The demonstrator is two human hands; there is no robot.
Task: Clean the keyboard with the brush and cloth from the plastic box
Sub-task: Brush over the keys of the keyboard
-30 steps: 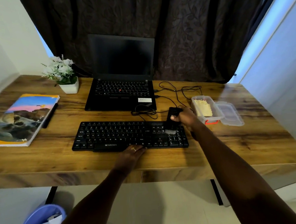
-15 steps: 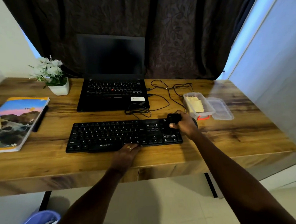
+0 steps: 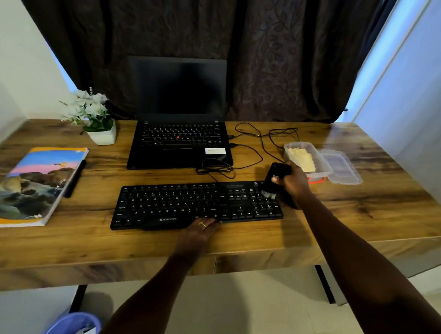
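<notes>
**Desk:** Where is the keyboard?

**Me:** The black keyboard [image 3: 196, 203] lies flat across the middle of the wooden bench [image 3: 346, 218], its long side toward me, just in front of the open laptop [image 3: 182, 143].

**Desk:** And your hands?

**Me:** My right hand [image 3: 294, 181] is curled round the black brush [image 3: 274, 177], which tilts with its bristles down on the number keys at the keyboard's right end. My left hand [image 3: 200, 230] holds nothing. Its fingers lie fairly straight on the keyboard's near edge, below the space bar, with a ring on one of them.

**Desk:** The box?

**Me:** The clear plastic box [image 3: 289, 148] sits just behind my right hand, uncovered, with the yellow cloth [image 3: 303, 159] lying inside. Its lid [image 3: 342, 167] rests on the bench against the box's right side.

**Desk:** What else is in the shot?

**Me:** Black cables [image 3: 251, 144] loop between the laptop and the box. A potted plant [image 3: 92, 118] stands left of the laptop, and a book [image 3: 32, 183] lies at the bench's left end. A blue bin [image 3: 67, 333] sits on the floor below.
</notes>
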